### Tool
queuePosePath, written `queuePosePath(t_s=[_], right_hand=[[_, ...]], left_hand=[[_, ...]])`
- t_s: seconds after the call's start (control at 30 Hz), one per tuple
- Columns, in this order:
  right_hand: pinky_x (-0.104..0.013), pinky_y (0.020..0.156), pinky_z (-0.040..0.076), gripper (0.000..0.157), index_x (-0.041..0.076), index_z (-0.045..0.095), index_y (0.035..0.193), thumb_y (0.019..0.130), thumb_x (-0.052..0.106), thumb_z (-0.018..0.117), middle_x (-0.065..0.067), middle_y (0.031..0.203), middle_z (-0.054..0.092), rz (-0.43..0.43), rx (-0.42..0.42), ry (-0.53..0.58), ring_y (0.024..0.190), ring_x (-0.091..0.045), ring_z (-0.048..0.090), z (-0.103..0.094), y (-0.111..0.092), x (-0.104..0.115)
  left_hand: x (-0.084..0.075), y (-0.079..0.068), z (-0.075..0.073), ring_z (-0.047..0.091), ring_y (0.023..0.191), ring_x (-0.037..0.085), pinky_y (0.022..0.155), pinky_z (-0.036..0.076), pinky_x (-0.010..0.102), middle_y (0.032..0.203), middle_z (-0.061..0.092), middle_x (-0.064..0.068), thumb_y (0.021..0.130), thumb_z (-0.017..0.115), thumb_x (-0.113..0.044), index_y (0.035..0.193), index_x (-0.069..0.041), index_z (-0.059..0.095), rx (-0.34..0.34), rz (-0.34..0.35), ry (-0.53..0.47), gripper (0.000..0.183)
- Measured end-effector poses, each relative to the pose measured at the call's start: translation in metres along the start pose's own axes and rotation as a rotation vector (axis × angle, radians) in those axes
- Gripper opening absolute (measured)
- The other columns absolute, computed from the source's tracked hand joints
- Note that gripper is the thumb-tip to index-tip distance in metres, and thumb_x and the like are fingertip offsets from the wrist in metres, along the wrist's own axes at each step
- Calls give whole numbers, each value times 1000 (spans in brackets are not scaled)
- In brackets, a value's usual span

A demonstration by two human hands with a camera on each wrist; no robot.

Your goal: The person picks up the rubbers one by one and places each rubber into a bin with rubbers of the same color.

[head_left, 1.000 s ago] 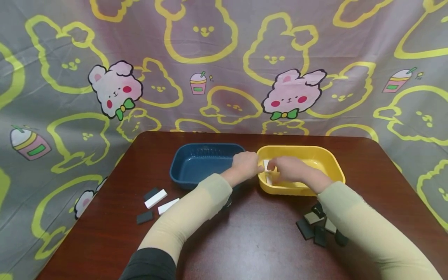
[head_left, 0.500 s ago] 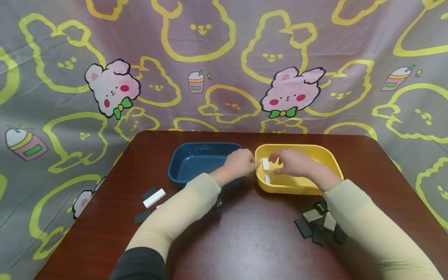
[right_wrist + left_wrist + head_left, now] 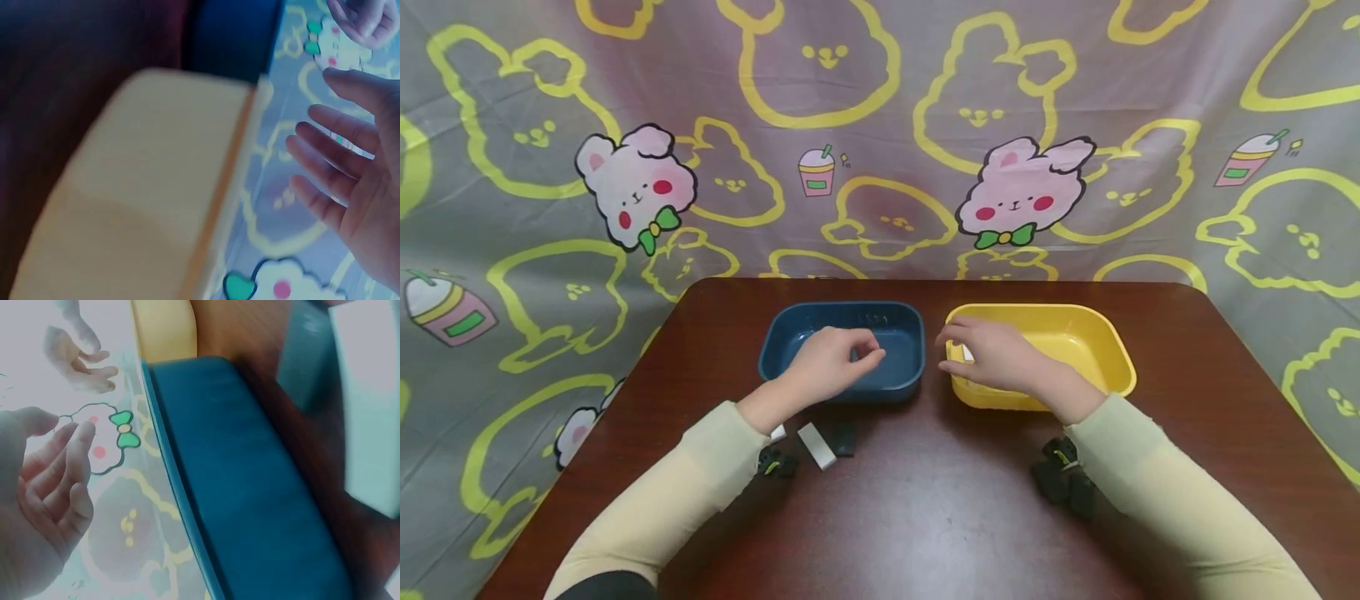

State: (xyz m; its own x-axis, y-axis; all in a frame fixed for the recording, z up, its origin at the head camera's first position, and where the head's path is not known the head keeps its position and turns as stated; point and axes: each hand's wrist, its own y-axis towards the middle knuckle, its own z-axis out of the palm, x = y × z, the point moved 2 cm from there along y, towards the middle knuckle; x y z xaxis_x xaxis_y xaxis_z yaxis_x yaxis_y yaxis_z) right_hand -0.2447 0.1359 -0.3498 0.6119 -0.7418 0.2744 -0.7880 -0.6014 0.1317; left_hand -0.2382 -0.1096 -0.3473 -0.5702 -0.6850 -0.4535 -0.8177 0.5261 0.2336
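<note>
The left hand [image 3: 829, 360], empty and loose-fingered, now leaves the yellow tray [image 3: 1088, 333], and the wide-fingered right hand [image 3: 998, 354] seems finished there.

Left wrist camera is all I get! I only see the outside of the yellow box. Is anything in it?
Observer: Yes! The head view shows a white block inside the yellow box, partly hidden by the right hand.
Operator: Cool! Is anything lying in front of that box, on the person's side?
Observer: Yes, dark blocks lie on the table there, close to the right sleeve.
</note>
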Motion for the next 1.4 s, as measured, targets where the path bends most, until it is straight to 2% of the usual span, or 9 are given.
queuePosePath(t_s=[0.13,0.27,0.43,0.6,0.67,0.8,0.97,1.17,1.4], right_hand=[[-33,83,51,37,11,68,115,84,32,76,-3,108,63,-136,-20,-44,94,-17,59,13,3,18],[-32,80,52,38,8,68,115,84,27,77,-4,107,63,-269,-61,-96,93,-18,59,24,4,29],[-32,78,52,35,7,68,115,84,21,77,-4,103,63,-312,-61,-130,90,-18,59,33,3,33],[-32,78,51,29,9,68,114,87,18,73,-2,99,63,-349,-44,-180,89,-17,58,41,6,37],[-32,77,51,27,9,68,114,88,18,71,-2,98,63,-360,-42,-200,88,-17,58,44,7,39],[-30,73,51,22,10,68,111,89,16,70,-1,92,62,-385,-54,-232,82,-16,59,46,10,41],[-27,67,51,21,10,69,109,89,13,71,0,86,62,-410,-43,-258,76,-14,58,50,12,42],[-25,64,50,21,10,71,108,87,8,71,0,83,64,-423,-44,-279,72,-13,58,52,12,44],[-23,59,49,26,6,72,108,83,-1,73,0,81,68,-458,-69,-271,68,-11,59,51,12,43]], left_hand=[[4,-23,-8,51,59,4,56,44,26,78,64,-11,90,70,-24,96,-17,70,4,63,59,10],[2,-45,-8,56,68,5,61,47,25,91,66,-6,89,72,-26,104,-14,67,67,119,118,20],[-3,-64,6,60,78,9,69,51,27,103,66,1,87,73,-27,114,-11,62,179,197,185,33],[-1,-78,20,60,83,11,72,52,30,106,64,3,83,77,-29,120,-9,60,241,262,321,45],[1,-81,24,62,90,14,77,53,32,110,64,5,83,77,-31,123,-8,59,257,251,360,50],[6,-83,29,61,104,21,85,51,37,119,62,10,83,76,-35,129,-6,57,301,168,367,57],[9,-83,35,60,107,25,87,51,40,123,60,13,85,74,-37,131,-4,56,340,113,383,60],[13,-83,42,61,100,24,82,51,38,118,62,12,83,76,-33,128,-3,58,328,124,441,57],[14,-82,45,62,86,23,69,52,37,98,62,8,76,81,-24,112,-4,64,252,168,452,45]])
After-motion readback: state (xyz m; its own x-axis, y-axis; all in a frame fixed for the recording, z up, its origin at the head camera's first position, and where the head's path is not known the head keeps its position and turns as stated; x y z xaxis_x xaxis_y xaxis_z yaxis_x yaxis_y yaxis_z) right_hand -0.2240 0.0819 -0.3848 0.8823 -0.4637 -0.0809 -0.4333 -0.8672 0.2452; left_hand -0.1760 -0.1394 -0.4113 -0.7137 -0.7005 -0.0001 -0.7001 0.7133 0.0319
